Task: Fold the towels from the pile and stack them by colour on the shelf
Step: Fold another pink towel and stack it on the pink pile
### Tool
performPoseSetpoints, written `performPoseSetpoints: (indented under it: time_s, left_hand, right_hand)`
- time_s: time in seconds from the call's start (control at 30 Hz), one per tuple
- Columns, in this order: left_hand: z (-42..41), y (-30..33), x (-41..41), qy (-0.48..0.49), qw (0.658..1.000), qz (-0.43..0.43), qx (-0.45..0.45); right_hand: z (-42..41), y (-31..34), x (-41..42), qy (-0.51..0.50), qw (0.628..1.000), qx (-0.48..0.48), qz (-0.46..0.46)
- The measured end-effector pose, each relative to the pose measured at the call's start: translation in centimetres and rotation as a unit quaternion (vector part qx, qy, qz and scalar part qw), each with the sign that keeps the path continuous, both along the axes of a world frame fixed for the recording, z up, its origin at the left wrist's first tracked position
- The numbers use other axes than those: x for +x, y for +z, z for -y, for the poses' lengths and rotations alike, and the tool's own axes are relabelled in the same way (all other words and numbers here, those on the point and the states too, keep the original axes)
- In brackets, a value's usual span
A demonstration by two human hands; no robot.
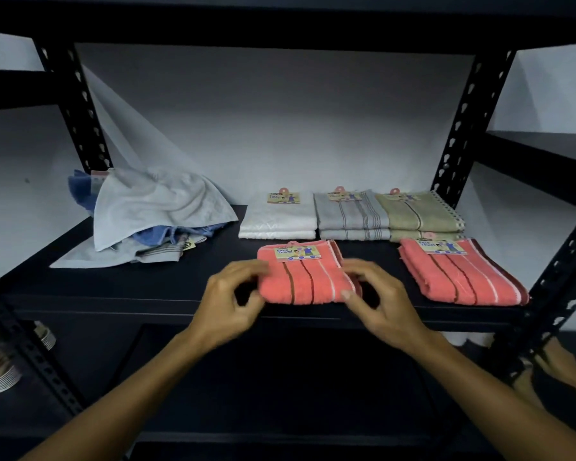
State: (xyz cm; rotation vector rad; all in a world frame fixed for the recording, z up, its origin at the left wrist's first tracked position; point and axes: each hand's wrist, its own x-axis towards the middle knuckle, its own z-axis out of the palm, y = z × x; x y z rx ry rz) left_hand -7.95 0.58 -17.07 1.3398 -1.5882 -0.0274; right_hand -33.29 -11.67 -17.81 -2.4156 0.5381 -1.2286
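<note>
Both hands, left hand (233, 296) and right hand (376, 294), fingers curled, pinch the folded coral towel (308, 277) at shelf (180, 294) front. White, grey, olive stacks done; second coral towel (459, 274) lies apart at right, pile (153, 214) left

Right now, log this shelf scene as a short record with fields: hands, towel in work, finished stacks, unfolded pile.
left hand: fingers curled at the left edge of the folded coral striped towel
right hand: at its right edge
matching towel: second coral striped towel, front right of the black metal shelf
back row: white folded towels, grey striped towels, olive striped towels
pile: crumpled light grey and blue towels, back left
</note>
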Motion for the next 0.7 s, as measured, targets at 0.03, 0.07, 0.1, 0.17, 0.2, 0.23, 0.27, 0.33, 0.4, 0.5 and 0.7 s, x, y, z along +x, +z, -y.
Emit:
performPoseSetpoints:
  time_s: [0.03,0.07,0.1,0.17,0.2,0.23,0.27,0.33,0.4,0.5,0.7]
  left_hand:
    - [0.5,0.7,-0.2,0.062,0.995,-0.068,0.024]
    - [1.4,1.4,-0.1,0.118,0.983,-0.129,0.061]
    - [2.4,2.1,0.2,0.152,0.965,-0.181,0.114]
    - [4.1,3.2,0.8,0.159,0.933,-0.231,0.227]
    - [4.8,3.6,1.1,0.153,0.921,-0.236,0.27]
    - [5.3,3.9,1.2,0.149,0.913,-0.238,0.297]
    - [5.6,4.1,1.2,0.15,0.908,-0.239,0.31]
    - [6.1,4.3,1.0,0.147,0.907,-0.246,0.308]
    - [6.3,4.5,0.8,0.134,0.918,-0.25,0.278]
    - [5.8,5.1,0.4,0.077,0.932,-0.288,0.204]
    - [6.1,6.2,0.5,0.029,0.897,-0.427,0.106]
  right_hand:
    - [0.1,0.9,0.6,-0.031,0.997,0.067,0.023]
    - [0.5,1.8,1.2,-0.073,0.989,0.125,0.031]
    - [1.2,2.8,1.9,-0.115,0.978,0.172,0.019]
    - [2.9,4.1,3.1,-0.159,0.957,0.24,-0.029]
    - [3.7,4.6,3.8,-0.158,0.948,0.27,-0.053]
    - [4.3,4.9,4.4,-0.148,0.94,0.296,-0.079]
    - [4.7,5.2,5.0,-0.136,0.934,0.313,-0.108]
    - [5.3,5.4,5.9,-0.125,0.929,0.303,-0.169]
    - [5.8,5.6,6.6,-0.132,0.938,0.247,-0.206]
    - [6.1,6.3,7.3,-0.092,0.956,0.223,-0.169]
    - [6.5,9.0,7.2,0.082,0.887,0.449,-0.068]
